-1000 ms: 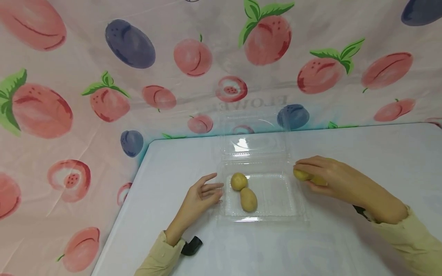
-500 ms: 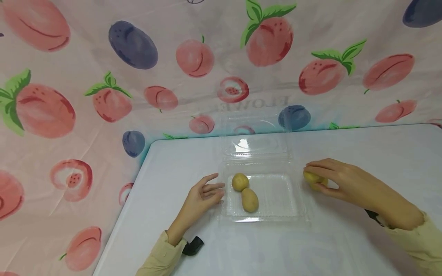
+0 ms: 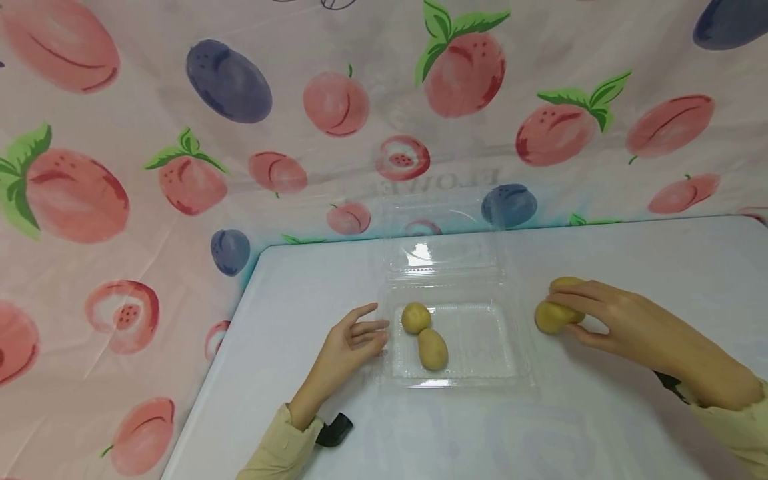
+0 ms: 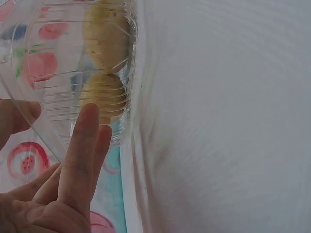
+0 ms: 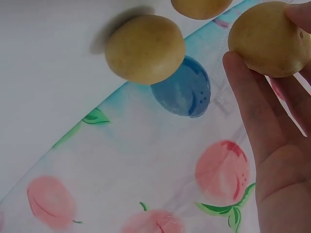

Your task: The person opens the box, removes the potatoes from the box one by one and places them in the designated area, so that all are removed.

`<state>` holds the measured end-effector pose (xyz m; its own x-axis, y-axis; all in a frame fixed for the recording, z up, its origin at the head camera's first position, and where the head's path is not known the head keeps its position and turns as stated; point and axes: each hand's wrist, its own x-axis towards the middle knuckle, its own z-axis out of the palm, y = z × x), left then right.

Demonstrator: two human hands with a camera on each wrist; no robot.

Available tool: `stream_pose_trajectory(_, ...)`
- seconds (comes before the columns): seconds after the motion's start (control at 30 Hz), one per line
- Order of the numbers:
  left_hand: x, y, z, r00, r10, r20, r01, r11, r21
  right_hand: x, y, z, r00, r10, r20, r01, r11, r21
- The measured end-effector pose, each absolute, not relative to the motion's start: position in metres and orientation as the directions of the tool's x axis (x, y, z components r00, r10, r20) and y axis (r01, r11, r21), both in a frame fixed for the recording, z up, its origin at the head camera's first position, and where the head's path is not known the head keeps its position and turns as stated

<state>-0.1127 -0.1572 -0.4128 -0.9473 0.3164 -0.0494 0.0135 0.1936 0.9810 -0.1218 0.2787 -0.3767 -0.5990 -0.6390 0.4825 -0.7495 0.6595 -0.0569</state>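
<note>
My right hand [image 3: 606, 317] pinches a yellow-brown potato [image 5: 267, 39] between thumb and fingertips, to the right of a clear plastic clamshell box [image 3: 456, 383]. Two more potatoes sit by that hand, one a spotted potato [image 5: 146, 48] on the table, the other a potato [image 3: 567, 282] just behind the fingers. Inside the box's left half are a round potato [image 3: 416, 317] and a longer potato [image 3: 433, 350], touching each other. Fingers extended and slightly spread, my left hand [image 3: 348, 347] is at the box's left wall; its fingertips overlap the ribbed side in the left wrist view.
The box's hinged lid [image 3: 444, 257] stands raised at the back, in front of a fruit-printed cloth backdrop [image 3: 360, 40]. A white cloth covers the table [image 3: 312, 273]. A black wrist mount [image 3: 334, 431] sticks out beneath the left sleeve.
My right hand has moved right, away from the box, with the potato at its fingertips. Another potato behind it now shows more fully. The left hand and the potatoes in the box have stayed put.
</note>
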Motion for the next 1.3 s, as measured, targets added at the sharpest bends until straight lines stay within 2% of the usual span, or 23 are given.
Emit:
stream_pose_trajectory(0.53, -0.114, -0.157, -0.415, -0.947, 0.318, -0.040, 0.022, 0.189, 0.982, -0.121, 0.291, -0.385, -0.632, -0.604, 0.485, -0.727, 0.679, -0.102)
stream_pose_trajectory(1.03, -0.113, -0.156, -0.412, -0.949, 0.311, -0.053, 0.013, 0.204, 0.979, -0.121, 0.305, -0.397, -0.661, -0.585, 0.470, -0.692, 0.717, -0.083)
stream_pose_trajectory(1.3, -0.112, -0.156, -0.413, -0.949, 0.309, -0.056, 0.010, 0.207, 0.978, -0.118, 0.309, -0.400, -0.704, -0.577, 0.413, -0.661, 0.745, -0.085)
